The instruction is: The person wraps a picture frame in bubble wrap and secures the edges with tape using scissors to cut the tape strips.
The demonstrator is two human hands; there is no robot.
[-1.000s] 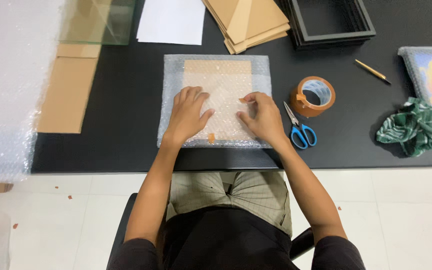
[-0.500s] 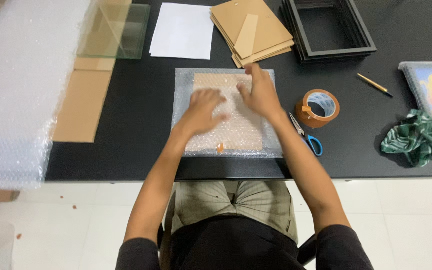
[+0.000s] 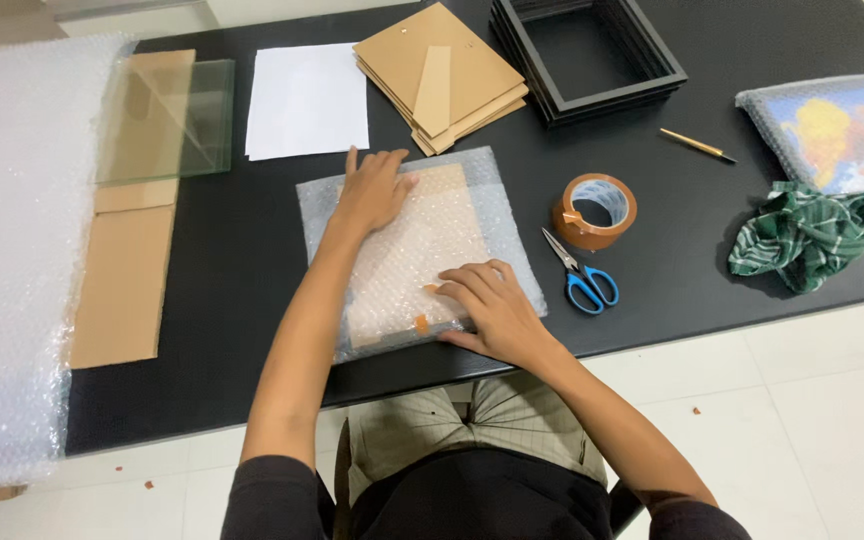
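Your left hand [image 3: 372, 190] lies flat with fingers spread on the far edge of the bubble-wrapped parcel [image 3: 414, 250], which sits in the middle of the frame on the black table [image 3: 242, 250]. Your right hand [image 3: 492, 310] presses the near right corner, fingers extended, maybe touching a small piece of tape; this is hard to see. Neither hand pinches anything. Right of the parcel lie the scissors [image 3: 582, 275] and the brown tape roll [image 3: 595, 210].
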